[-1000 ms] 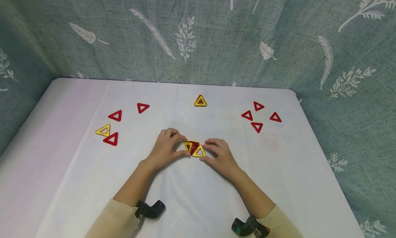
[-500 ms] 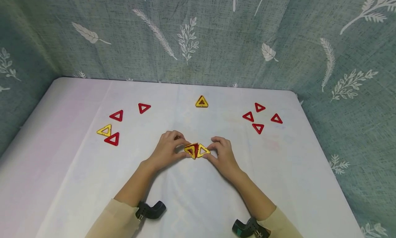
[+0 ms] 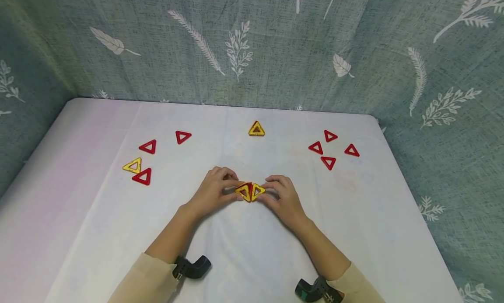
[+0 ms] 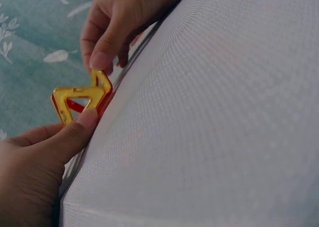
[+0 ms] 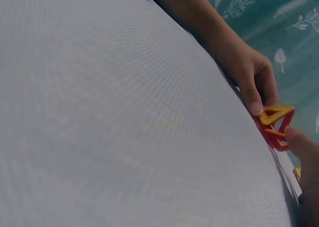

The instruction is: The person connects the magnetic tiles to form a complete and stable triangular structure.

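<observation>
In the middle of the table's near half, both hands meet at a small cluster of yellow and red triangular frame tiles joined edge to edge. My left hand [image 3: 214,188] pinches the cluster's left part between thumb and fingers; there a yellow triangle tile [image 4: 82,92] faces up with red tile behind it. On the opposite side my right hand [image 3: 285,197] pinches a yellow triangle tile [image 3: 253,192] at its outer corner. That tile stands tilted, its inner edge against the red part. The right wrist view shows red tile [image 5: 287,118] sloping under the yellow top.
At the back centre sits a yellow-and-red triangular piece [image 3: 257,134]. Several loose red triangle tiles [image 3: 328,158] lie on the right. More red tiles [image 3: 148,150] lie at left, beside a yellow triangle tile [image 3: 131,169]. A patterned green cloth [image 3: 275,53] rises behind the table.
The right-hand yellow tile has turned until its point faces right, then tipped closer against the red part. The cluster in the left hand has also turned. Loose tiles stay put.
</observation>
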A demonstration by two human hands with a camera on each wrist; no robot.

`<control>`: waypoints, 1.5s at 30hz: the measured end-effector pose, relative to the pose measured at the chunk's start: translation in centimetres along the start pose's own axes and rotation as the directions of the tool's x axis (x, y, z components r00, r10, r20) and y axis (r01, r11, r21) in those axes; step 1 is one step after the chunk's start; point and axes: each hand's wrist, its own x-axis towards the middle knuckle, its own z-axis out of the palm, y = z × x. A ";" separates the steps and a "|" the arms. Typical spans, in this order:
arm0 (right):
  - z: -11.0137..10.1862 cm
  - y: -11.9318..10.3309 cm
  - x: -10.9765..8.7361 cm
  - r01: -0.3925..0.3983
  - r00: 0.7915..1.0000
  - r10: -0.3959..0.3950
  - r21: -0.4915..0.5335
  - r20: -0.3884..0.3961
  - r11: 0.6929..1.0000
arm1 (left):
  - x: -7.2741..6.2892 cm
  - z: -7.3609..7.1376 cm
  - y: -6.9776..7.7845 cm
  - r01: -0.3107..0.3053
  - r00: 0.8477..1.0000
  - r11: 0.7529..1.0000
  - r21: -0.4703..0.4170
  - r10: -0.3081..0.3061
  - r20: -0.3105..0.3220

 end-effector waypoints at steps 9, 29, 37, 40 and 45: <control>0.2 0.3 0.4 0.101 0.995 -0.102 0.014 0.009 0.995 | 0.1 0.1 0.1 -0.076 0.997 0.997 -0.010 0.076 0.006; 0.4 0.4 0.5 0.000 0.994 0.001 -0.008 0.110 1.000 | 0.3 0.5 0.5 0.008 1.000 0.999 -0.052 -0.008 0.005; 0.4 0.4 0.6 0.019 0.993 -0.014 -0.048 0.114 0.999 | 0.4 0.6 0.5 0.033 0.999 0.998 -0.060 -0.034 -0.023; 0.4 0.3 0.6 0.022 0.994 -0.017 -0.046 0.110 0.999 | 0.5 0.7 0.5 0.056 0.997 0.996 -0.062 -0.059 -0.045; 0.3 0.0 0.7 -0.026 0.994 0.030 -0.038 0.103 0.999 | 0.7 1.0 0.4 0.093 0.994 0.995 -0.041 -0.096 -0.053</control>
